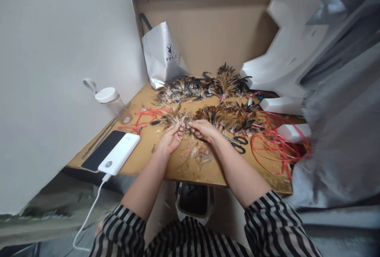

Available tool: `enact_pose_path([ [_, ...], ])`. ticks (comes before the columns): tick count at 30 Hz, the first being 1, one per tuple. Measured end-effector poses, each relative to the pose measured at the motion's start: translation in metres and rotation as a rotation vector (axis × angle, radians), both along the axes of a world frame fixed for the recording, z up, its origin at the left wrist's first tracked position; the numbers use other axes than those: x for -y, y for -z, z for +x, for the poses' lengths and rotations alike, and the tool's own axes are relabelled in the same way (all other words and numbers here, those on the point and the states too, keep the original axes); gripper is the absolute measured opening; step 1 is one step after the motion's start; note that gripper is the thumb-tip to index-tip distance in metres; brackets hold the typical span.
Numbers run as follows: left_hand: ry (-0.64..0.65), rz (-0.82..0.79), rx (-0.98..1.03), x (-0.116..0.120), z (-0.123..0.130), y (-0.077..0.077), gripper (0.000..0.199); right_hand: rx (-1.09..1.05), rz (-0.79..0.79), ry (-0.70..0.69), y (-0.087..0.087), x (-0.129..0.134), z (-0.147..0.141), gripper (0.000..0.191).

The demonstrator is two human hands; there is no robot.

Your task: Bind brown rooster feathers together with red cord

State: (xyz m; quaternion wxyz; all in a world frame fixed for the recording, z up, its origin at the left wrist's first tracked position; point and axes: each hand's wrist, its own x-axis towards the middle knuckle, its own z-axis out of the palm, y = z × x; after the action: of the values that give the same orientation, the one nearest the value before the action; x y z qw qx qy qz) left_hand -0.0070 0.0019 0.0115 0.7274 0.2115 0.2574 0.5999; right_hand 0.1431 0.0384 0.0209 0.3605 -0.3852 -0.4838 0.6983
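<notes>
Over the middle of the wooden table, my left hand (172, 137) is closed in a pinch on a small feather bunch (175, 117), its brown and dark tips fanning up and left. My right hand (203, 129) pinches close beside it, fingertips almost meeting the left ones; what lies between its fingers is too small to name. Behind and right of my hands lies a row of brown feather bunches (228, 117). Loose pale feathers (198, 152) are scattered between my forearms. Black-handled scissors (239, 144) rest just right of my right wrist.
Darker feathers (190, 88) line the back, near a silver bag (163, 57). Red strings (273, 142) tangle at right, more (142, 118) at left. A clear jar (111, 100), a phone (102, 150) and a white power bank (120, 154) stand left. Below the table edge is a bin (193, 199).
</notes>
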Motion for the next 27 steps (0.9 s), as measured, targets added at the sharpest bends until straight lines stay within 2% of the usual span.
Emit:
enact_pose_path([
  [2, 0.024, 0.031, 0.037, 0.001, -0.001, -0.001, 0.009, -0.03, -0.017, -0.052, 0.0, 0.002, -0.002, 0.032],
  [7, 0.097, 0.058, 0.049, 0.002, -0.002, 0.001, 0.01, -0.279, -0.058, -0.104, -0.004, 0.011, -0.01, 0.028],
  [11, 0.12, 0.032, 0.019, 0.002, -0.002, 0.002, 0.009, -0.372, -0.072, -0.021, -0.004, 0.01, -0.012, 0.027],
  [15, 0.141, 0.033, -0.003, 0.003, -0.001, 0.002, 0.008, -0.36, -0.07, 0.088, -0.002, 0.008, -0.012, 0.029],
  [27, 0.048, 0.01, -0.208, 0.0, 0.002, 0.007, 0.009, -0.197, 0.129, 0.174, -0.001, 0.004, -0.009, 0.028],
])
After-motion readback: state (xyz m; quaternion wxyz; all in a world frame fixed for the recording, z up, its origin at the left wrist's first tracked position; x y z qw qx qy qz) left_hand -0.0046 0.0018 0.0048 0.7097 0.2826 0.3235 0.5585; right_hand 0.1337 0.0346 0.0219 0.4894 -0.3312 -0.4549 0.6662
